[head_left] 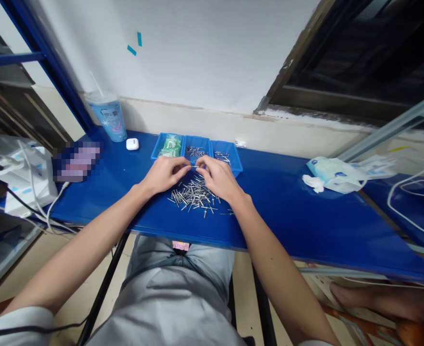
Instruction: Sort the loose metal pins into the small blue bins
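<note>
The fingers [185, 169] of both hands are pinched nearly tip to tip, and a thin metal pin [194, 166] bridges the small gap between them. As far as I can make out from here, the left hand [166, 174] grips one end and the right hand [219, 177] the other; the tips are too small to see just how. The pin's long axis runs crosswise, left to right, about in line with the desk's far edge, so neither hand is nearer to it.

Right below that pin, on the body side, lies a loose heap of pins [193, 198], pointing every which way. The right hand reaches over the heap's upper right edge and is the closer one to it; the left sits off its upper left. A few strays lie by the right wrist.

Just beyond the fingertips stand three blue trays in a row: the left tray [156, 147] with green and white packets, the middle tray [197, 140] and the right tray [236, 161] with more pins. The middle one is straight ahead of the held pin. Farther out on the blue desk [276, 206] are a cup [108, 117] and a tissue pack [336, 174].
</note>
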`<action>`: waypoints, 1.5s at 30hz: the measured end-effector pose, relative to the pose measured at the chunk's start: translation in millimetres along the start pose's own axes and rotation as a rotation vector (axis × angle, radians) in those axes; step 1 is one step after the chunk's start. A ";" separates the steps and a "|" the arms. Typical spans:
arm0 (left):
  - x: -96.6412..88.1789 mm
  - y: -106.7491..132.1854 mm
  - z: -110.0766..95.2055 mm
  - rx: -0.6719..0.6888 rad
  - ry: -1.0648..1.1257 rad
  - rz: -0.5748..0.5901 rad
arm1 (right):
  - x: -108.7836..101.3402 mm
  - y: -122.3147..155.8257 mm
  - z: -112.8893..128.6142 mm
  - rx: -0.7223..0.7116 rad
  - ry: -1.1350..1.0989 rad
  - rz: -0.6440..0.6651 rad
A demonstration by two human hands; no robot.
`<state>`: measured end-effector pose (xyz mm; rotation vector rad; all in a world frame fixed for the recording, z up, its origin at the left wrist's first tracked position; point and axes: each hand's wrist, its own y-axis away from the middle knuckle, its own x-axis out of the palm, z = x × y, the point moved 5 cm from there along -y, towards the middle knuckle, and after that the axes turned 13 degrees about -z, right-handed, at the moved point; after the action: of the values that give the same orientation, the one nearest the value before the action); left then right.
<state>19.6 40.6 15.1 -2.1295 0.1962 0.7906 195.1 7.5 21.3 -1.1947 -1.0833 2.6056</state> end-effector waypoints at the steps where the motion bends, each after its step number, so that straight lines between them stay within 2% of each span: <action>1: 0.2 0.1 -0.1 0.002 0.002 0.003 | -0.3 0.1 0.1 -0.003 0.005 -0.003; 17: 0.1 0.2 -2.6 0.024 0.007 0.031 | 0.5 -0.3 0.7 -0.027 0.024 -0.007; 40: -1.4 -0.6 -2.5 0.012 0.009 0.012 | 1.6 -0.1 -0.5 0.000 0.018 0.001; 45: -3.7 -1.0 -3.3 -0.001 0.003 -0.026 | 1.8 -0.2 -0.9 -0.005 0.049 -0.006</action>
<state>18.6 38.2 19.5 -2.1296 0.1696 0.7730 194.5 8.7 19.9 -1.2472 -1.0840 2.5568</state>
